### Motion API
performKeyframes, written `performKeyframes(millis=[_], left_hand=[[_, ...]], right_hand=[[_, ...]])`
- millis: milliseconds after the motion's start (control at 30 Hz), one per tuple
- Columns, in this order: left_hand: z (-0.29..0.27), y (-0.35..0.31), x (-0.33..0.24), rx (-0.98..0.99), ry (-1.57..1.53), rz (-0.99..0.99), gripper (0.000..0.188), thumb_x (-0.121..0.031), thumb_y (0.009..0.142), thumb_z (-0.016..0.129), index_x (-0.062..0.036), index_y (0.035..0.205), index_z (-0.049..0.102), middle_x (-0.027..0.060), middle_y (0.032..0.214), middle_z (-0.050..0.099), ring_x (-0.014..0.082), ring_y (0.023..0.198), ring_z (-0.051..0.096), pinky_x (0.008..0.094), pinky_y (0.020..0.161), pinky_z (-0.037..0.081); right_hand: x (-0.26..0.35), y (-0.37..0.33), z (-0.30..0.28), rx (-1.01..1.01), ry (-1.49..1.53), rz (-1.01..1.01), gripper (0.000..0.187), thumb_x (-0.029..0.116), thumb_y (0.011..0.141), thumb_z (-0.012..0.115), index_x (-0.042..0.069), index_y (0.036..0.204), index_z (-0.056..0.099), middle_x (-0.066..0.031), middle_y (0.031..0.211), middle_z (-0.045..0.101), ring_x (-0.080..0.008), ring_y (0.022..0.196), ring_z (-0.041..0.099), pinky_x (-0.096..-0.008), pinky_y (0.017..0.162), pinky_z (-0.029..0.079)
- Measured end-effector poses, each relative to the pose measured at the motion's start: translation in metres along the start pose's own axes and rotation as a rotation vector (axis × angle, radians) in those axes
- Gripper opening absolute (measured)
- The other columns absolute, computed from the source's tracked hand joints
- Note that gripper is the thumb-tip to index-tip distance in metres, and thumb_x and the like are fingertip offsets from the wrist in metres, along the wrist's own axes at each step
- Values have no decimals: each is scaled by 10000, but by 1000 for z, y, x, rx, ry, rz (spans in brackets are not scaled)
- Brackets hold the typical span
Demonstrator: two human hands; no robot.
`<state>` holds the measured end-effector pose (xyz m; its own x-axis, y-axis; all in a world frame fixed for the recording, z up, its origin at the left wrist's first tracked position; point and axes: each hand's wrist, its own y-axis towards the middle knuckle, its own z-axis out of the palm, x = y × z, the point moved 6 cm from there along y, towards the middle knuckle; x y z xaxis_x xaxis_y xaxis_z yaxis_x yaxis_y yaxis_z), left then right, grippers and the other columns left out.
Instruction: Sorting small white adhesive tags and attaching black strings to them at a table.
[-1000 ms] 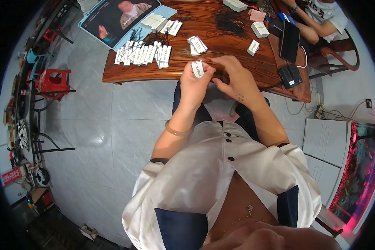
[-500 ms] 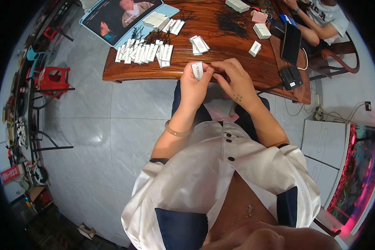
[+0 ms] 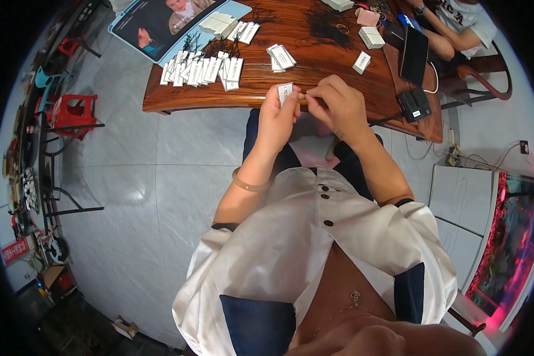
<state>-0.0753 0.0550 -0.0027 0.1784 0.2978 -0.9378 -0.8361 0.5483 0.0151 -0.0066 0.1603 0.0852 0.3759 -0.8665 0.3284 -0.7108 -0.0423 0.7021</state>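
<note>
Head view, lower centre: we see our white shirt (image 3: pixel 314 249) with dark pockets filling the bottom of the frame.
Left wrist: we wear a thin bracelet (image 3: pixel 247 183) on it, just above the shirt cuff.
Left hand (image 3: pixel 277 115): fingers curled, thumb and fingertips pinching a small white tag (image 3: pixel 285 92) held upright at the near edge of the table.
Right hand (image 3: pixel 337 107): fingers pressed together at the tips, pinching something thin at the tag's right edge; we cannot tell what it is.
White tag, place: centre of the frame, slightly above the middle, between our two hands and touching both.
Wooden table (image 3: pixel 314 53): dark red-brown, spanning the upper centre.
Row of white tags (image 3: pixel 199 70): lying overlapped on the table at upper left, well apart from our hands.
Small white boxes (image 3: pixel 371 38): scattered on the table at upper right.
Black phone (image 3: pixel 414 54): flat on the table, upper right.
Printed poster (image 3: pixel 172 21): under the table's far left corner, top of the frame.
Another person (image 3: pixel 457 26): seated at top right, an arm resting on the table.
Red stool (image 3: pixel 71 113): on the grey tiled floor, left of the frame.
</note>
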Motion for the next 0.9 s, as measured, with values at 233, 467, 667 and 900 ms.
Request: performKeyframes(millis=[233,467,667,900], left_hand=[[5,-5,2,55,148,104,125,-69,982,425,-17,1034,526,7,824,564,51,641,470,189,569,392],[5,-8,-14,-33,585,390,142,-61,969,436,-5,1035,548,88,857,596,165,734,559,274,655,450],[11,-14,-34,-123,926,664,212,-7,870,513,6,1080,536,196,985,588,374,904,581,418,767,479],[7,-14,-34,-161,1051,745,270,2,816,547,1,1086,530,199,1028,579,382,937,578,441,782,490]], right_hand=[[3,7,12,-29,74,28,153,105,670,710,64,744,583,-46,737,537,-211,586,578,-313,508,471],[2,7,13,-27,81,112,150,117,676,706,71,734,577,-50,744,543,-225,583,584,-321,512,473],[0,4,16,8,77,206,109,107,728,693,67,761,597,-62,757,553,-244,623,594,-328,547,480],[-15,-8,29,20,421,492,125,87,792,669,2,881,646,-86,822,617,-175,645,583,-278,597,472]])
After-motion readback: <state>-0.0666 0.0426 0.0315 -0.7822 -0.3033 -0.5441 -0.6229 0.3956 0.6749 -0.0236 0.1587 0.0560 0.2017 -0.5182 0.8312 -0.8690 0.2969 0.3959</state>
